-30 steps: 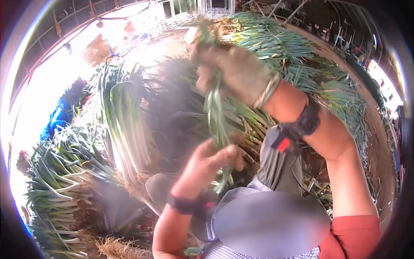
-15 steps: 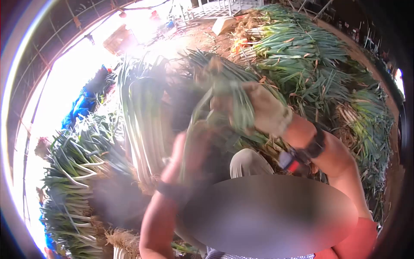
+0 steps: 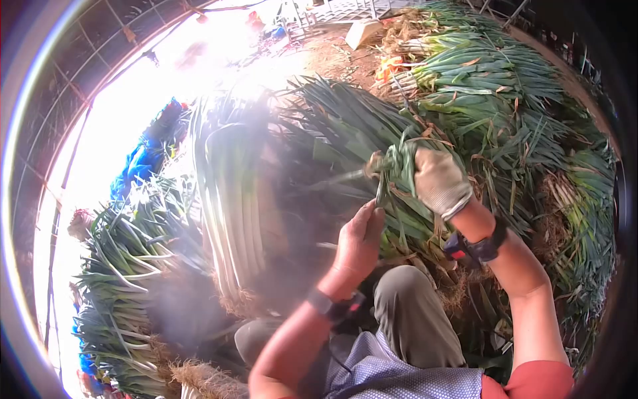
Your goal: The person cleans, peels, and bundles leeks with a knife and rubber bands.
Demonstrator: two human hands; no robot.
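Note:
My right hand (image 3: pixel 440 181), in a pale work glove, is closed around a twisted, knotted clump of green leek leaves (image 3: pixel 400 163). Just below it, my bare left hand (image 3: pixel 361 239) pinches the end of a leaf hanging from that clump, thumb and fingers together. A root-like tan end and a thin pale stalk stick out of the clump to the left. Behind my hands lie long leek tops (image 3: pixel 352 110) in a heap. Left of my left hand, a bundle of leeks (image 3: pixel 232 199) leans with white stems and roots downward; glare hazes it.
Rows of leeks (image 3: pixel 126 279) are stacked at the left beside blue sheeting (image 3: pixel 141 163). More leek piles (image 3: pixel 492 80) run along the right. A white metal rack (image 3: pixel 335 11) and a pale block (image 3: pixel 363 33) sit on bare soil at the back. My knee (image 3: pixel 412 312) is below my hands.
My left hand has come up and right to the leaf end. My gloved right hand has shifted right and slightly down with the leaf clump, which is now drawn together and less blurred.

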